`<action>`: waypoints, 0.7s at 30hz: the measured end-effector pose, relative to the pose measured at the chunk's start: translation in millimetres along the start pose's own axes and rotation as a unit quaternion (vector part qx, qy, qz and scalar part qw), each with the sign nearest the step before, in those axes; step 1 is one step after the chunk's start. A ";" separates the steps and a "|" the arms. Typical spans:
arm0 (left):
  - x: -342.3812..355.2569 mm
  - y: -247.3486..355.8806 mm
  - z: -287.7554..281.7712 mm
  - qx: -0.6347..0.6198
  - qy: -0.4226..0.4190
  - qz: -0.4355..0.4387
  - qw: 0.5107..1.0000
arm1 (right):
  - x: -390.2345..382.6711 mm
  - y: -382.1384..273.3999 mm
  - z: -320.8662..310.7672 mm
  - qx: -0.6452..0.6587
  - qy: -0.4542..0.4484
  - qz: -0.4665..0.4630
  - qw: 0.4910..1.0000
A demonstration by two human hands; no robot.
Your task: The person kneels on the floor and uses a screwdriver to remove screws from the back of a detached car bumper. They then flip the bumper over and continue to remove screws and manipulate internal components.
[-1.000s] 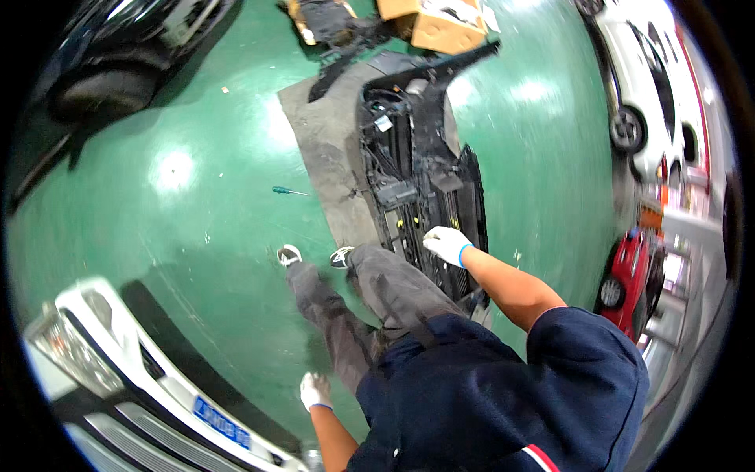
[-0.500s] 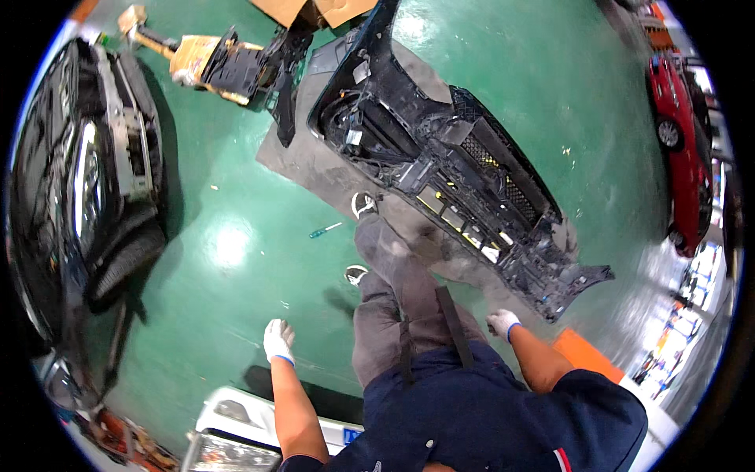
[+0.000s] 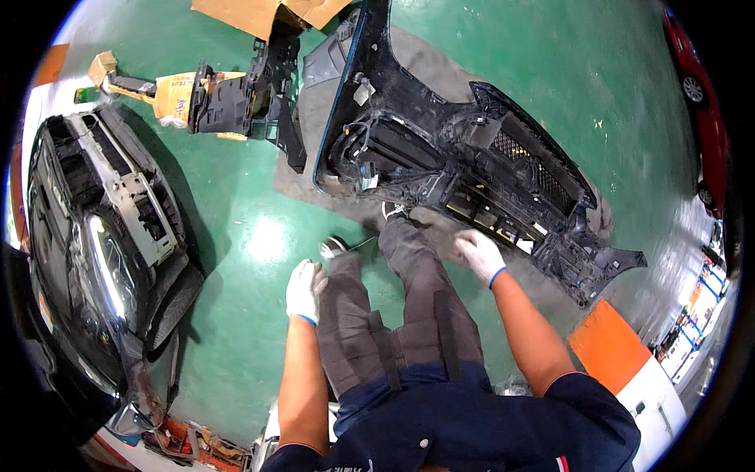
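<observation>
My left hand [image 3: 305, 291], in a white glove with a blue cuff, hangs over the green floor beside my left leg. Its fingers are curled, and nothing shows in them. In a matching glove, my right hand [image 3: 478, 256] is raised before my right thigh, near the lower edge of the car bumper, with its fingers folded in and no object showing. The large black car bumper [image 3: 409, 149] lies on a grey sheet [image 3: 314, 118], its inner side up. Next to my left shoe, a thin screwdriver shaft [image 3: 364, 244] shows; its handle is hidden.
A dark car front [image 3: 102, 236] with its bumper off stands on the left. Black plastic parts [image 3: 224, 102] lie at the far left, near cardboard [image 3: 236, 16]. An orange and white panel [image 3: 609, 342] is at the right, and a red car [image 3: 704, 102] stands beyond.
I have stepped forward, closer to the bumper. Both hands have risen ahead of my body, the right one swinging inward. One shoe has come down by the screwdriver and partly covers it.
</observation>
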State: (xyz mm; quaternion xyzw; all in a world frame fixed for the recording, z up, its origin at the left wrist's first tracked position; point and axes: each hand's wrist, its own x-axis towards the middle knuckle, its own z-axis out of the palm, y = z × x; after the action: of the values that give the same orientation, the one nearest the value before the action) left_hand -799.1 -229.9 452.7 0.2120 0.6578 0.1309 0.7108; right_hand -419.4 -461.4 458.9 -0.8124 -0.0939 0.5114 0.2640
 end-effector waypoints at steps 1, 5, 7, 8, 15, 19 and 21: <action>13.7 8.3 -0.1 0.005 -0.004 -0.001 1.000 | 10.3 -28.6 0.1 0.018 -0.013 0.008 1.000; 74.6 42.1 1.9 0.018 -0.028 -0.017 0.999 | 68.5 -80.3 16.7 0.007 0.012 0.008 1.000; 107.2 53.4 3.6 0.038 -0.039 -0.035 0.998 | 101.9 -98.6 34.6 -0.051 0.023 -0.022 0.998; 121.9 57.3 3.6 0.050 -0.046 -0.046 0.997 | 115.7 -110.6 45.6 -0.059 0.024 -0.038 0.997; 200.2 128.0 1.7 0.131 -0.103 -0.070 0.983 | 198.4 -187.7 124.2 0.082 0.079 -0.019 0.993; 241.5 158.3 -5.5 0.145 -0.086 -0.104 0.980 | 219.9 -182.3 145.8 0.129 0.057 0.000 0.990; 259.6 170.5 4.1 0.159 -0.091 -0.103 0.978 | 231.4 -185.5 154.0 0.150 0.043 -0.004 0.988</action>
State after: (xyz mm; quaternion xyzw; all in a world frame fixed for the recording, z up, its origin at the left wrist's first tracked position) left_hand -753.2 39.6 305.3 0.2647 0.6212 -0.0692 0.7344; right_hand -427.0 -155.9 323.5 -0.7846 -0.0079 0.4828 0.3889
